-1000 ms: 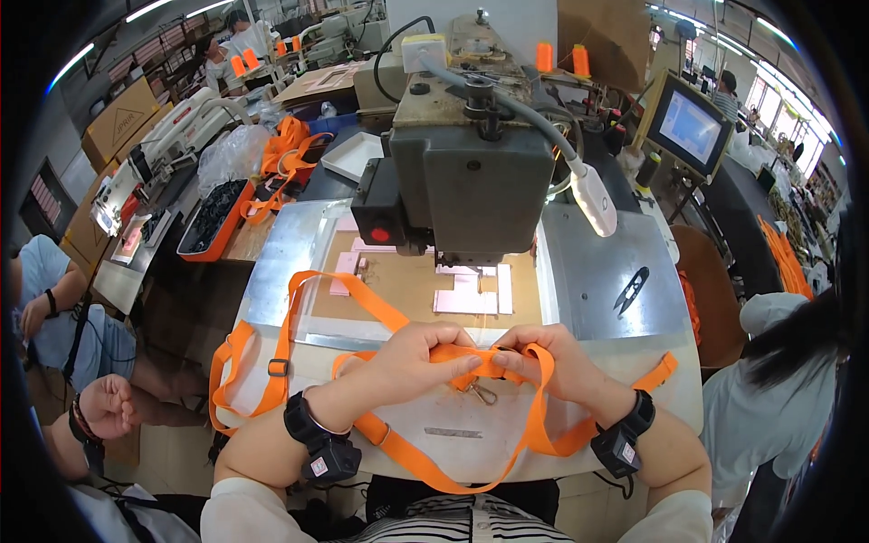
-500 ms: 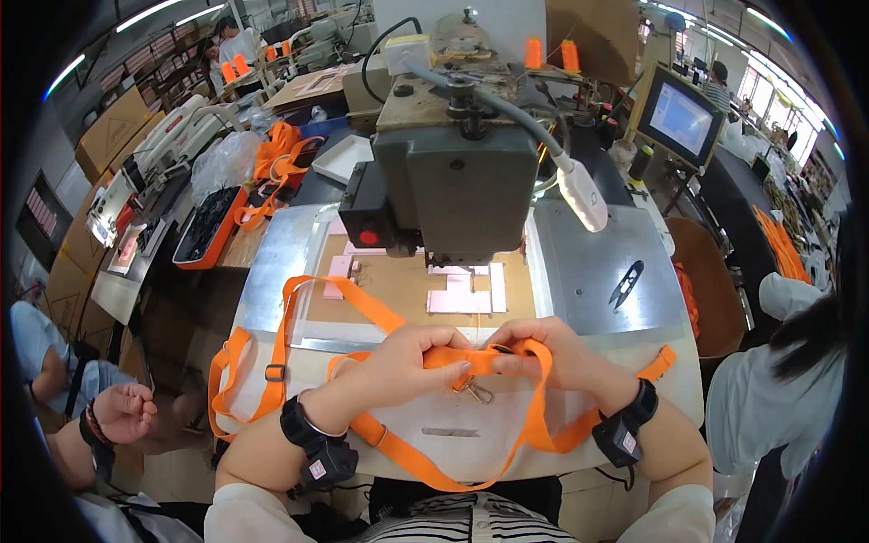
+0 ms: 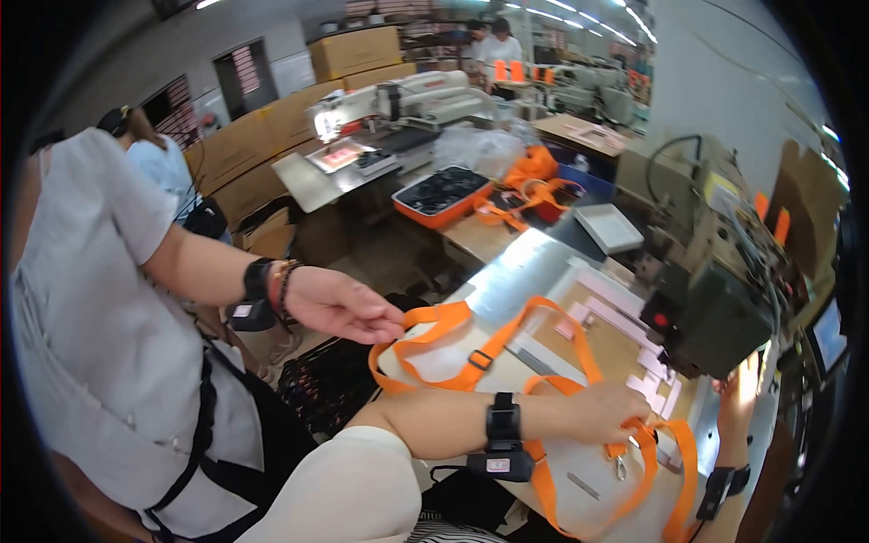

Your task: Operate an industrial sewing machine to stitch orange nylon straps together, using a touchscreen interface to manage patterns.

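Note:
My left hand (image 3: 615, 412) is closed on an orange webbing strap (image 3: 685, 471) over the front of the sewing table. A small metal snap hook (image 3: 620, 466) hangs below that hand. The strap loops across the white tabletop, with a black slide buckle (image 3: 480, 360) on its left stretch. My right hand (image 3: 738, 394) is off the strap, beside the sewing machine head (image 3: 715, 317); glare and blur hide its fingers. At the table's left edge, a co-worker's hand (image 3: 339, 303) is at the strap's far loop; whether it grips the loop I cannot tell.
Pink-edged templates (image 3: 652, 371) lie on a brown board under the machine. A thin metal strip (image 3: 584, 486) lies near the front. Behind are a white tray (image 3: 608, 228) and an orange bin of black parts (image 3: 442, 190). The co-worker (image 3: 100, 271) stands close on the left.
My view has swung left, bringing the co-worker in close, their hand now at the strap. My right hand has left the strap and moved toward the machine; my left still holds it.

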A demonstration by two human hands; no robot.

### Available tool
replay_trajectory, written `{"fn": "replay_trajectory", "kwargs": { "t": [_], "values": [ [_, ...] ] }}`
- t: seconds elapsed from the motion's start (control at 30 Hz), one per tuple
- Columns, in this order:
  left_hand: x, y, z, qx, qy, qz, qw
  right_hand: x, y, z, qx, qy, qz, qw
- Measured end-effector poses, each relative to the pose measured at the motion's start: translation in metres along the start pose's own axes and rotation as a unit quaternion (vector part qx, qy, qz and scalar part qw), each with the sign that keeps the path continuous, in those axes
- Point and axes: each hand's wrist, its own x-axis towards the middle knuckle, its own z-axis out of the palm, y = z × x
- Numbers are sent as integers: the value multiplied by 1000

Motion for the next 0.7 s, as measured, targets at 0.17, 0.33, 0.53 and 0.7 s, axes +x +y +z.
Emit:
{"fn": "replay_trajectory", "kwargs": {
  "t": [0.17, 0.33, 0.53, 0.7],
  "values": [
    [-8, 0, -9, 7, -19, -30, 999, 3, 7, 21, -56, -71, -75, 993],
    [-4, 0, -4, 6, -25, -25, 999, 4, 11, 21, -105, 23, -93, 990],
    [-5, -4, 0, 9, -10, 23, 1000, 12, 24, 7, -90, 16, -113, 989],
    [-6, -5, 2, 3, -14, 16, 1000, 17, 31, -5, -78, -16, -107, 991]
  ]
}}
